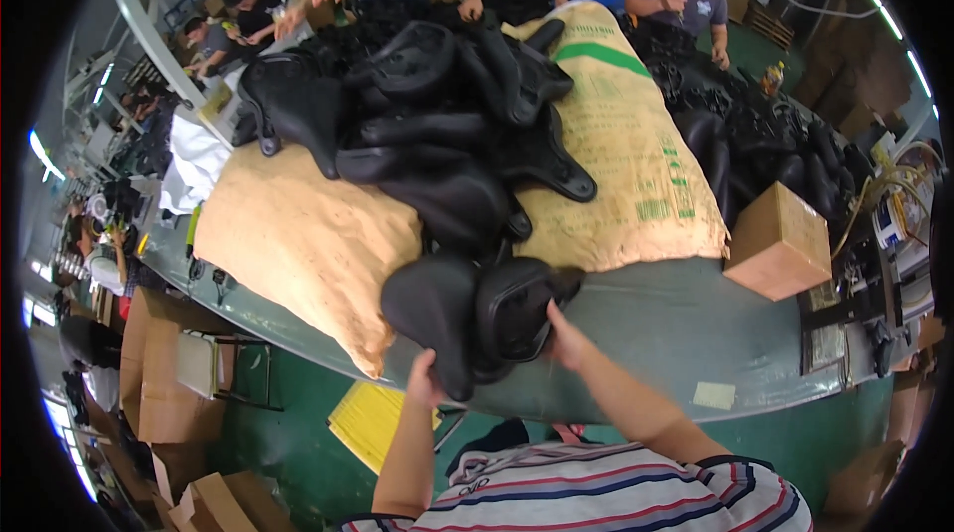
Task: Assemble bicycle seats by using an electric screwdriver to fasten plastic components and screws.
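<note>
Two black bicycle saddles lie at the near edge of the green table (676, 333). My left hand (425, 380) grips the near end of the left saddle (437, 318), which lies top side up. My right hand (563, 338) holds the edge of the right saddle (517, 308), which is turned underside up. Behind them a heap of black saddles (427, 125) rests on large tan sacks (616, 164).
A small cardboard box (780, 239) stands right of the sacks, with more black saddles (765, 145) behind it. Several other people work along the far side of the table. Cardboard boxes (169, 383) and a yellow sheet (373, 418) lie on the floor at lower left.
</note>
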A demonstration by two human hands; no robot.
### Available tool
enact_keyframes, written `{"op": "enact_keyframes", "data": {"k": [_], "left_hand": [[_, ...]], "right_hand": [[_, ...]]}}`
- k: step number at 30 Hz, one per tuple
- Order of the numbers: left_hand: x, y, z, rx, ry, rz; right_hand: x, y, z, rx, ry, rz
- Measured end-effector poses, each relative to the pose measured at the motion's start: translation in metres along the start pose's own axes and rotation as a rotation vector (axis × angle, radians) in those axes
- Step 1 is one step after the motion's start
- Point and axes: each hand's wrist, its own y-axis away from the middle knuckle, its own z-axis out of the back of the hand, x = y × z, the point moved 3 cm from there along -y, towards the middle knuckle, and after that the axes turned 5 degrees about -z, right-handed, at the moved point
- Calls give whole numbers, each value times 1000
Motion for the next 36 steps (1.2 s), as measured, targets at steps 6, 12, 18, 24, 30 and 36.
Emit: {"op": "enact_keyframes", "data": {"k": [6, 12, 18, 24, 30, 36], "left_hand": [[26, 21, -8, 15, -135, -117], [-32, 88, -80, 95, -34, -376], [-173, 5, -169, 163, 7, -598], [-339, -104, -293, 222, -271, -541], [-349, -173, -260, -127, -617, -740], [-277, -147, -230, 135, -931, -1322]], "right_hand": [[-42, 2, 3, 93, 1, 7], [12, 97, -73, 172, -122, 279], [156, 95, -167, 345, -322, 661], [328, 53, -210, 149, -237, 831], [219, 47, -136, 4, 338, 934], [-67, 160, 167, -753, 71, 578]]}}
